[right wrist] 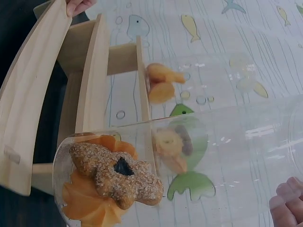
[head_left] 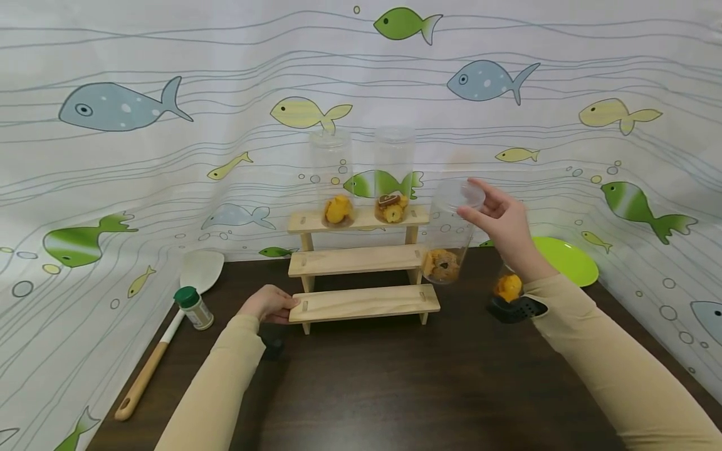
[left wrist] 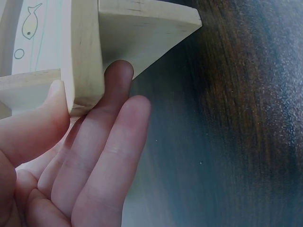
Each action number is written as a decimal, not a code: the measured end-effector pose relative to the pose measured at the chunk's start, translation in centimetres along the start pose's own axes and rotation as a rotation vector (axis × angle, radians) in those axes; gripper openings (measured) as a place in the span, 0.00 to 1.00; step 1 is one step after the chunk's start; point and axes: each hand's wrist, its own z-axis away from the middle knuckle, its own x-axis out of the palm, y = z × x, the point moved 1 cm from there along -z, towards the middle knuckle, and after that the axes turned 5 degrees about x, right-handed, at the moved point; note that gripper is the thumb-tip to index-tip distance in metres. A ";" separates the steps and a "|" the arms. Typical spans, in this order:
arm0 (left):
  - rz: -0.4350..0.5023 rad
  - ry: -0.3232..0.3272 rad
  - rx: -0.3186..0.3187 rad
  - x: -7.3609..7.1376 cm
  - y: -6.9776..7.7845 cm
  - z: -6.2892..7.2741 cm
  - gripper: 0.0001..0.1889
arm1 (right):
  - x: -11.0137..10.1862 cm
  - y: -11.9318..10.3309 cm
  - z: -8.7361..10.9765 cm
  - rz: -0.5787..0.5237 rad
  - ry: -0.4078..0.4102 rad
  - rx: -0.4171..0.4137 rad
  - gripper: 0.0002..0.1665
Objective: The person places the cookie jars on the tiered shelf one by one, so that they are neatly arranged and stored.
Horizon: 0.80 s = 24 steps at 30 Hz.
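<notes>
My left hand [head_left: 267, 305] grips the left end of the lowest board of a three-step wooden rack [head_left: 366, 303], thumb on top and fingers beneath. My right hand [head_left: 504, 228] pinches the top rim of a tall clear jar [head_left: 448, 228], held tilted at the rack's right side. In its bottom lie a sugar-coated cookie [right wrist: 116, 175] with a dark centre and orange swirled pieces [right wrist: 90, 208]. Two similar clear jars stand on the top step: the left one [head_left: 331, 163] holds yellow-orange pieces, the right one [head_left: 393, 160] holds cookies, one of them brown.
A green-lidded seasoning bottle [head_left: 194, 308] and a white spatula [head_left: 149, 373] with a wooden handle lie at the left. At the right is a lime-green plate [head_left: 570, 262]. Another orange piece [head_left: 508, 287] sits behind my right wrist, partly hidden. A fish-patterned sheet [head_left: 361, 62] backs the dark table.
</notes>
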 end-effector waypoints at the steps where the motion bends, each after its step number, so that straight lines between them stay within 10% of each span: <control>1: 0.001 0.001 -0.002 0.0 0.0 0.0 0.17 | 0.3 -0.1 -0.1 0.002 -0.009 -0.001 0.33; 24: 0.035 -0.017 0.007 -0.2 -0.1 -0.2 0.18 | 6.9 -0.6 -2.1 -0.069 -0.131 0.005 0.40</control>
